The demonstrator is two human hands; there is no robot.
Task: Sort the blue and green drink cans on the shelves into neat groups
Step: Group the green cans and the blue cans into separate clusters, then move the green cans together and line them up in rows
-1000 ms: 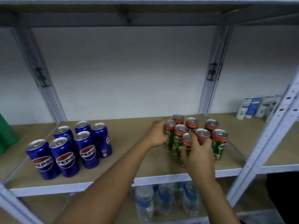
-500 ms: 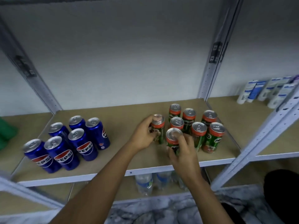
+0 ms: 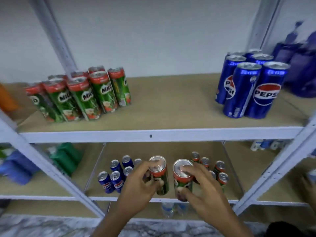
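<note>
Since half a second ago both green cans have been lifted off the lower shelf (image 3: 164, 200) and the view has tipped up to show the upper shelf (image 3: 159, 135). The left hand (image 3: 139, 186) is wrapped around one green can (image 3: 159, 175), the right hand (image 3: 203, 187) around another (image 3: 182, 178), both held upright in front of the lower shelf's front edge. They are likely headed for the green group (image 3: 80, 96) at the upper shelf's left end, opposite the blue group (image 3: 251, 86) at its right end.
</note>
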